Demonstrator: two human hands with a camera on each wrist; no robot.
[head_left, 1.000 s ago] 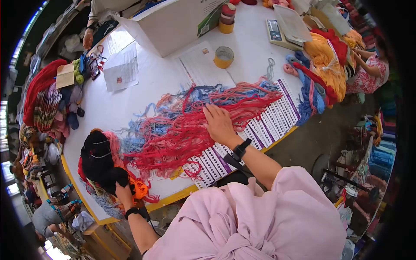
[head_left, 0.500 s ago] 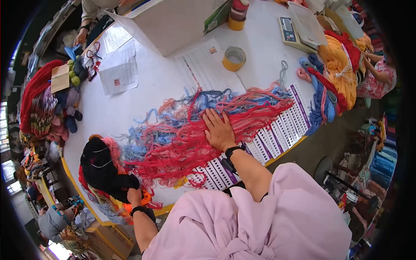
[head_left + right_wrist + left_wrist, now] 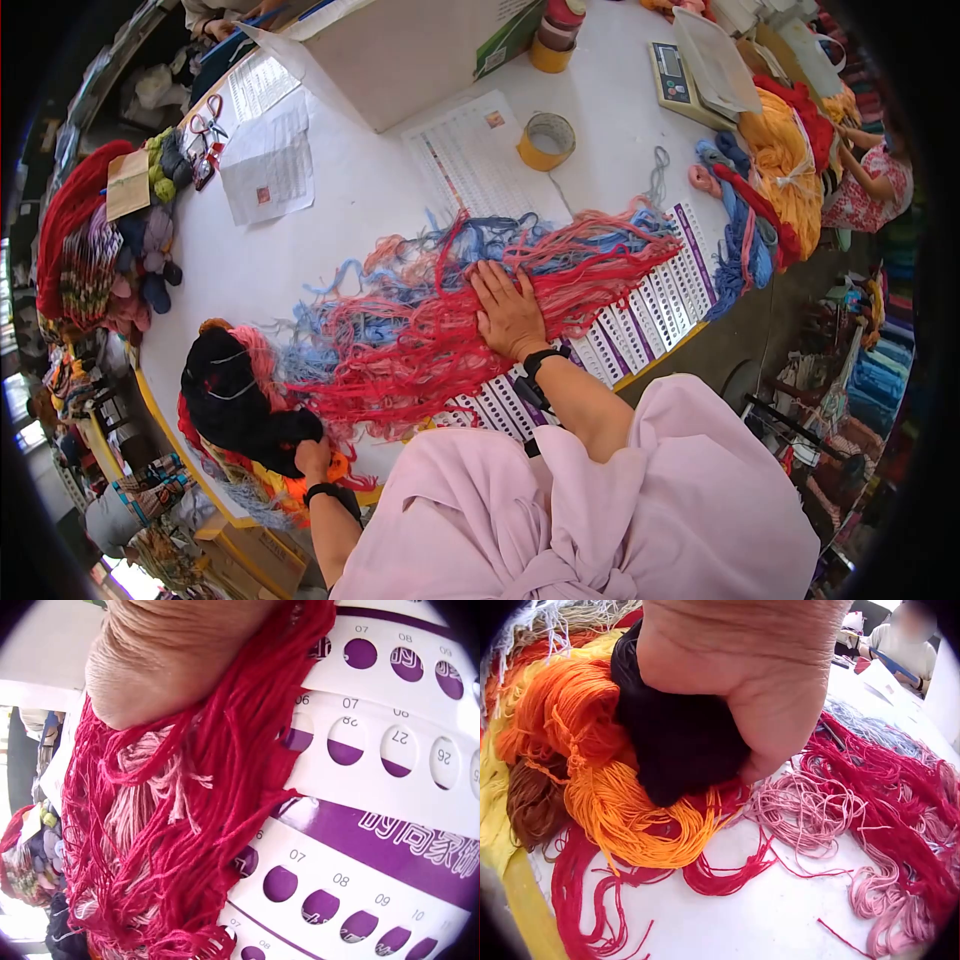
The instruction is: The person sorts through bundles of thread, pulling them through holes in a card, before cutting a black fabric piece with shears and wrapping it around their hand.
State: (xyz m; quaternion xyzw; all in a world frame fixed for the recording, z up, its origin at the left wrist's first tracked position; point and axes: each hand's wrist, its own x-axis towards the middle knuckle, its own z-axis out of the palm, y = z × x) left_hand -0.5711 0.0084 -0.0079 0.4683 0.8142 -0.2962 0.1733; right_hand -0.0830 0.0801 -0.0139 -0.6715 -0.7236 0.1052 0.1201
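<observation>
Red, pink and blue threads (image 3: 400, 345) stretch across the white table in a long loose spread. On top of them my right hand (image 3: 508, 312) lies flat with its fingers extended. Under the threads' near edge are white-and-purple cards with punched, numbered holes (image 3: 360, 817). At the table's left corner my left hand (image 3: 312, 460) grips one end of a black yarn bundle (image 3: 222, 375). In the left wrist view the thumb bends against the black yarn (image 3: 682, 742). Orange skeins (image 3: 641, 814) lie beneath it, beside brown and yellow ones.
Farther back are a roll of tape (image 3: 546, 142), a large white box (image 3: 400, 60), printed sheets (image 3: 268, 160) and a scale (image 3: 680, 85). Yarn piles sit at the left (image 3: 85, 240) and right (image 3: 785, 150) ends. People stand at the far left and right.
My right hand has settled flat onto the threads. My left hand has moved slightly right, drawing the end of the black yarn with it. The person across the table has moved their hand.
</observation>
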